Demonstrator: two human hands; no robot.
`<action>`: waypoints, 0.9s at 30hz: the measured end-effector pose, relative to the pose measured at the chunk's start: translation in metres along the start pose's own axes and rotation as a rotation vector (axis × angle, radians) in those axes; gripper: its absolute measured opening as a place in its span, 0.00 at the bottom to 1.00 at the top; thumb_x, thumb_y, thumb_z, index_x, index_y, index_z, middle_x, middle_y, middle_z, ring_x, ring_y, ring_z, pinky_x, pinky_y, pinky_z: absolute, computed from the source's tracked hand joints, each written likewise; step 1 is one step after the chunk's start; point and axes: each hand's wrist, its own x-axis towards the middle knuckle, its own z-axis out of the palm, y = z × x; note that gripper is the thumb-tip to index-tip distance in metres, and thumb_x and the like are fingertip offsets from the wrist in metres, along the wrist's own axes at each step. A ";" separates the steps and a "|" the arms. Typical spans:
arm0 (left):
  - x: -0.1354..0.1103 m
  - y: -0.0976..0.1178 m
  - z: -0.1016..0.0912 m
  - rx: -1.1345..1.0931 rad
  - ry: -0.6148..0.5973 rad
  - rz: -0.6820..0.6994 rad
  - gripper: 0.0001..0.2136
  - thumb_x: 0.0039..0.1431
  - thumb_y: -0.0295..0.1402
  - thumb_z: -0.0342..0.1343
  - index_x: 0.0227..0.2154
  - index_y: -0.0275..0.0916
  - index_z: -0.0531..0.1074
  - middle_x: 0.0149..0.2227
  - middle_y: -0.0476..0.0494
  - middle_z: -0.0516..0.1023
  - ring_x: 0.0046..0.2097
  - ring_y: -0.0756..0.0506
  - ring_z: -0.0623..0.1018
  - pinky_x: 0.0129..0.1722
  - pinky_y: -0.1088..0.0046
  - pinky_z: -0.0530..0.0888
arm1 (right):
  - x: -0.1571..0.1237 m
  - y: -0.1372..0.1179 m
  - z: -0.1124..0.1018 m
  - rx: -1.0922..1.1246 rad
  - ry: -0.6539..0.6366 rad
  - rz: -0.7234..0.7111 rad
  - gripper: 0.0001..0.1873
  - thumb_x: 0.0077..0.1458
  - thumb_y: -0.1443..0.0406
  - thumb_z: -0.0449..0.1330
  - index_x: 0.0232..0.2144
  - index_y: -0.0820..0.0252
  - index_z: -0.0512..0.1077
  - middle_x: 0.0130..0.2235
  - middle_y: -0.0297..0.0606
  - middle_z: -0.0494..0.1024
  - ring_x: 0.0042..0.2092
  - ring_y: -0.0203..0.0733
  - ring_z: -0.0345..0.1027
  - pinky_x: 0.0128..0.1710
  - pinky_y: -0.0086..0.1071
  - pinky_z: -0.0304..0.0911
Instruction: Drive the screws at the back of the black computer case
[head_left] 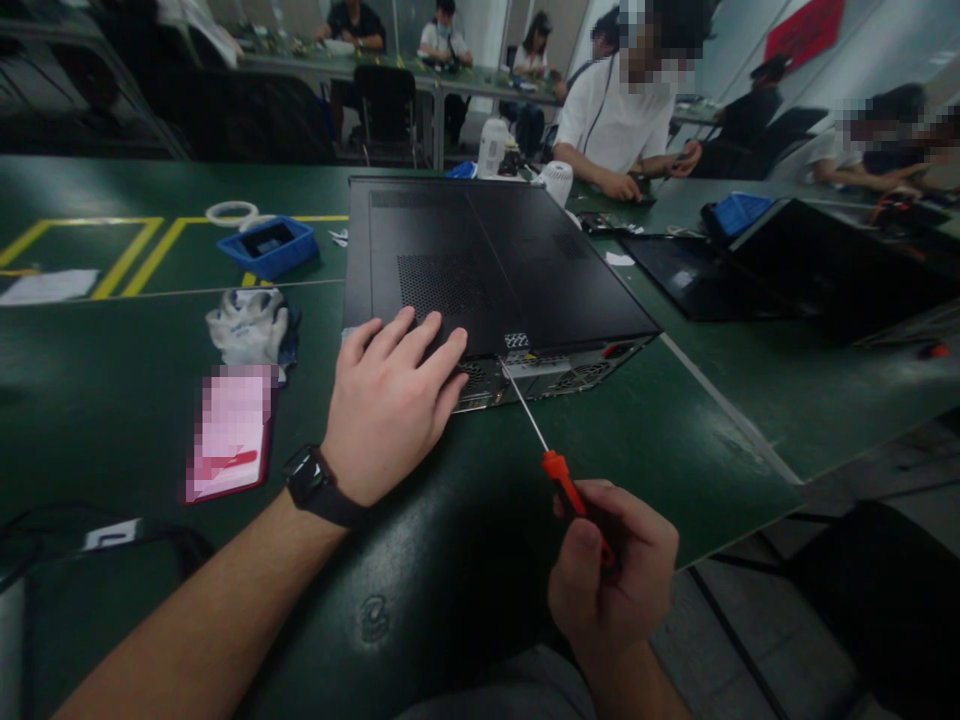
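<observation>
A black computer case point(525, 260) lies on its side on the green table, its rear panel facing me. My left hand point(394, 400) rests flat on the near left edge of the case, fingers spread over the top panel by the vent holes. In my right hand point(615, 560) is a screwdriver point(556, 470) with a red and black handle, the fingers wrapped round it. Its long shaft points up and left, and the tip meets the upper edge of the rear panel. Any screw at the tip is too small to make out.
Left of the case are a blue tray point(274, 250), grey work gloves point(251, 330) and a phone point(231, 430). Another opened black case point(847, 260) stands at the right. Across the table a person in a white shirt point(619, 110) handles small parts. A dark chair point(885, 590) stands at the lower right.
</observation>
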 end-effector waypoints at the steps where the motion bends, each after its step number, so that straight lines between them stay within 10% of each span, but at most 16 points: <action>1: 0.000 0.000 0.000 -0.005 0.001 -0.001 0.20 0.68 0.34 0.54 0.61 0.42 0.73 0.64 0.34 0.75 0.68 0.30 0.70 0.65 0.44 0.66 | 0.002 -0.001 0.001 0.008 0.009 -0.027 0.24 0.59 0.68 0.62 0.58 0.57 0.68 0.46 0.40 0.77 0.40 0.42 0.77 0.36 0.39 0.77; 27: -0.001 0.000 -0.001 0.003 0.003 0.000 0.20 0.68 0.34 0.54 0.61 0.41 0.73 0.64 0.34 0.74 0.68 0.30 0.70 0.65 0.44 0.66 | -0.010 0.004 0.002 0.045 0.053 0.068 0.19 0.61 0.69 0.62 0.54 0.54 0.71 0.43 0.40 0.80 0.39 0.45 0.79 0.36 0.44 0.78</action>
